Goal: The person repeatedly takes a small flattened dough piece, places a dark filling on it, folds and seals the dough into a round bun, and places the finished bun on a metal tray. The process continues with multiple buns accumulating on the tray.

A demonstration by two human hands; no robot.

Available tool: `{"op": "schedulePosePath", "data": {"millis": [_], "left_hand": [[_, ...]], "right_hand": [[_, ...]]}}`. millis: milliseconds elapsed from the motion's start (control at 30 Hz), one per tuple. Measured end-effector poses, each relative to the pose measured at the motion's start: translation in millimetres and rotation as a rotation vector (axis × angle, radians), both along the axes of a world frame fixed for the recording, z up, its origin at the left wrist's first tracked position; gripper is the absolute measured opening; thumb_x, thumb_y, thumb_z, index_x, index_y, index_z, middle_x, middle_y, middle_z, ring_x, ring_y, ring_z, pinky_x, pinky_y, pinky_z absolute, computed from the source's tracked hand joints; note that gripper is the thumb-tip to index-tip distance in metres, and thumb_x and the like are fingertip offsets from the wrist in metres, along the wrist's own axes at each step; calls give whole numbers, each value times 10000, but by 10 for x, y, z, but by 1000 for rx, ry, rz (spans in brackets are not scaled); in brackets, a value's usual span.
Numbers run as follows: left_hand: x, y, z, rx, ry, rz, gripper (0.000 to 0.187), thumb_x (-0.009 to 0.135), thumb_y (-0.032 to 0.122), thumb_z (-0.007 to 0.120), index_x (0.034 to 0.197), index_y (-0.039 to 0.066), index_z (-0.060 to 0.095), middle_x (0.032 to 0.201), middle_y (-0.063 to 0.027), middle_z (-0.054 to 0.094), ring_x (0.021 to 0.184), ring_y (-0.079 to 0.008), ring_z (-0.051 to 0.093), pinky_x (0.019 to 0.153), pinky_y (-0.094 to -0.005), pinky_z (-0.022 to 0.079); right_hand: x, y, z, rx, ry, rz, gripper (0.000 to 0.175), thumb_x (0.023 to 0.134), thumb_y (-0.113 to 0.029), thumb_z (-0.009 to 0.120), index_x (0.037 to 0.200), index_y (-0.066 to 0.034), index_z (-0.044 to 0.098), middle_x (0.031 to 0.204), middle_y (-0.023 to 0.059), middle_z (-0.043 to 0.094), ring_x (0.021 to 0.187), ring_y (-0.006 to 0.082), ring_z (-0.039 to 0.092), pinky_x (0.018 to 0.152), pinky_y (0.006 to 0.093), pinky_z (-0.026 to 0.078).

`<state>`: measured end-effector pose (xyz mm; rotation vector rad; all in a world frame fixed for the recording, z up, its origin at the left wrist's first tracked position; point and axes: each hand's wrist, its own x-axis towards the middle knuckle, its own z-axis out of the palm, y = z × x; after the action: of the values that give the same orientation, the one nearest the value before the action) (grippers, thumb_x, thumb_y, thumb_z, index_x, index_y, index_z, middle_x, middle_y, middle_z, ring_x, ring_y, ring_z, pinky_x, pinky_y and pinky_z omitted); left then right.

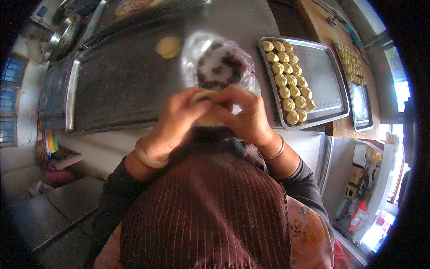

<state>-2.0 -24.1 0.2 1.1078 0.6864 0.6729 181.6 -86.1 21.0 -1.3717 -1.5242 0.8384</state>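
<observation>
Both of my hands meet in front of my apron around one piece of pale dough [205,95] with something dark showing in its fold. My left hand [179,109] pinches its left side, while the fingers of my right hand [242,112] hold its right side. Just beyond them lies a clear plastic bag [195,57] with dark red filling [231,67] in it. Flat round dough pieces [168,47] rest on the dark work surface to the left of the bag. On the right, a metal tray [331,80] bears rows of small filled dough balls [291,80].
A second tray [361,104] with more dough balls stands farther right on a wooden table [341,129]. A raised metal rim [71,97] bounds the dark work surface [117,84] at the left. Metal bowls [60,37] stand at the far left.
</observation>
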Motion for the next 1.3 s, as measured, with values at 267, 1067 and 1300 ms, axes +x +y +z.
{"op": "schedulePosePath", "data": {"millis": [267, 1067, 1300], "left_hand": [[-71, 25, 23, -170, -105, 66, 309, 955, 168, 585, 1205, -14, 598, 1120, -84, 666, 1023, -173, 647, 899, -332, 525], [-34, 75, -21, 42, 102, 42, 258, 956, 184, 626, 1144, 8, 644, 1055, -34, 675, 954, -111, 632, 853, -264, 510], [-35, 81, 11, -16, 90, 40, 239, 965, 197, 613, 1112, 15, 660, 1013, -25, 675, 939, -106, 626, 845, -260, 501]], "right_hand": [[360, 272, 54, 370, -31, -309, 71, 888, -29, 675, 938, 21, 669, 924, 104, 658, 831, 176, 622, 715, 299, 504], [-4, 124, -195, -254, 408, 21, 131, 911, -60, 669, 1025, 0, 646, 901, 48, 666, 814, 104, 600, 732, 269, 507], [42, 72, -213, -96, 275, 106, 200, 916, 28, 620, 1112, -4, 607, 1058, 36, 644, 960, 94, 594, 870, 284, 506]]}}
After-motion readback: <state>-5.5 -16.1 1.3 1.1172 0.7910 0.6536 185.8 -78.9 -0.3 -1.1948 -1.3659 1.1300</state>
